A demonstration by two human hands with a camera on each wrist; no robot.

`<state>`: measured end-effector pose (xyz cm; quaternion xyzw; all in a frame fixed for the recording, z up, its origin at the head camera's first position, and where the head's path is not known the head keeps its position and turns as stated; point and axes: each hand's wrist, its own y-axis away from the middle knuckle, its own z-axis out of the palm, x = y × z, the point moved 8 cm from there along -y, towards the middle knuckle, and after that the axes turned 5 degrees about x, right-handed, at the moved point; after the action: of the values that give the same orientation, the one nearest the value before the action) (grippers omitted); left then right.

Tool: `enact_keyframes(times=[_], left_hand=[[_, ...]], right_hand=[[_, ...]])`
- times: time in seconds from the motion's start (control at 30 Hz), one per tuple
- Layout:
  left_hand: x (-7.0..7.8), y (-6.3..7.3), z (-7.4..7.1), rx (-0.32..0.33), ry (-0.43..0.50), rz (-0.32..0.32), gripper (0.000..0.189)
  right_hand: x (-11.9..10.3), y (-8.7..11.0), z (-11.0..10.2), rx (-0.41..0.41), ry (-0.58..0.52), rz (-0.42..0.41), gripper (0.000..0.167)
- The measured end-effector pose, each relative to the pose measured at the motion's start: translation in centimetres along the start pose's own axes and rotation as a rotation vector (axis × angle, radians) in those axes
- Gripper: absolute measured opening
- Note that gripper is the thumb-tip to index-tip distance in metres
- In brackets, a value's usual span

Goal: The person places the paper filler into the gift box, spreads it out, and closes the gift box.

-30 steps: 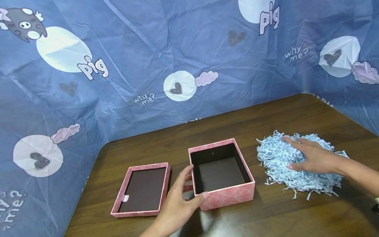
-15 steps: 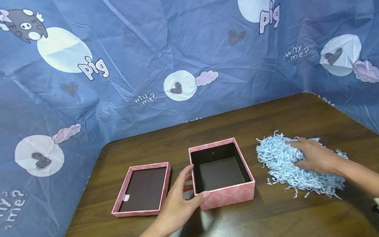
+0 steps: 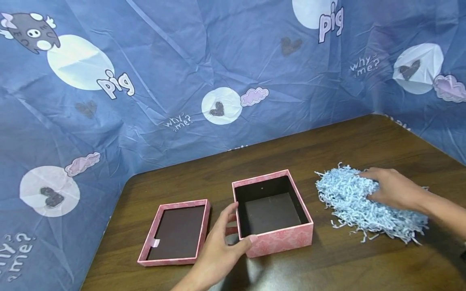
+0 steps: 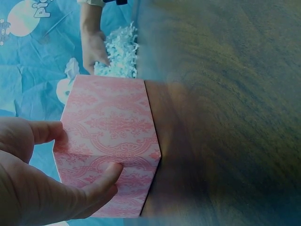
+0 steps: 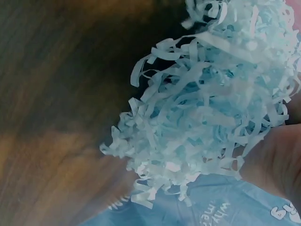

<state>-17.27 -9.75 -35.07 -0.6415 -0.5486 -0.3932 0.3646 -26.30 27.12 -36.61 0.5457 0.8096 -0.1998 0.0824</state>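
An open pink patterned box [image 3: 279, 241] with a dark inside stands mid-table. My left hand [image 3: 217, 246] holds its near left corner. In the left wrist view, the thumb is at the front wall's rim and the other fingers [image 4: 106, 181] press against the side wall. To the right lies a loose heap of light blue shredded paper [image 3: 344, 190]. My right hand [image 3: 395, 190] grips into the heap, its fingertips hidden among the strips. The right wrist view shows a thick clump of shredded paper [image 5: 207, 103] before the palm.
The pink box lid [image 3: 164, 220] lies inside up to the left of the box, with a small pale ribbon tab [image 3: 155, 243] at its edge. Behind the brown wooden table [image 3: 218, 173] hangs a blue printed cloth [image 3: 174, 72].
My right hand has sunk deeper into the shredded paper, its spread fingers curling in, and the heap has shifted slightly right and toward me. My left hand and the box have stayed put.
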Motion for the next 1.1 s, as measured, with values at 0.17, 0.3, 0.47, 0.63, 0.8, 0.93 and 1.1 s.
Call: enact_keyframes(times=[0.17, 0.3, 0.47, 0.63, 0.8, 0.93, 1.1], left_hand=[[0.0, 0.0, -0.1, -0.002, 0.001, 0.002, 0.075], [-0.1, 0.0, 0.0, -0.006, 0.003, 0.0, 0.075], [-0.1, 0.0, 0.0, -0.007, 0.006, 0.001, 0.075], [-0.1, 0.0, 0.0, -0.011, 0.003, -0.004, 0.075], [-0.2, -0.1, 0.0, -0.019, 0.012, -0.014, 0.075], [-0.1, -0.1, 0.0, -0.018, 0.014, -0.013, 0.075], [-0.1, -0.1, -0.1, -0.01, 0.001, -0.004, 0.075]], right_hand=[[0.0, -0.5, -1.3, 0.026, 0.019, 0.002, 0.058], [-0.2, -0.8, -2.3, 0.037, 0.034, -0.002, 0.059], [-0.5, -1.2, -3.5, 0.044, 0.038, 0.005, 0.059], [-0.6, -1.9, -4.5, 0.02, 0.05, 0.029, 0.061], [-1.3, -2.4, -5.5, 0.056, 0.048, -0.001, 0.06], [-1.7, -2.6, -5.9, 0.044, 0.038, 0.011, 0.061], [-2.3, -2.9, -6.3, 0.04, 0.032, 0.007, 0.06]])
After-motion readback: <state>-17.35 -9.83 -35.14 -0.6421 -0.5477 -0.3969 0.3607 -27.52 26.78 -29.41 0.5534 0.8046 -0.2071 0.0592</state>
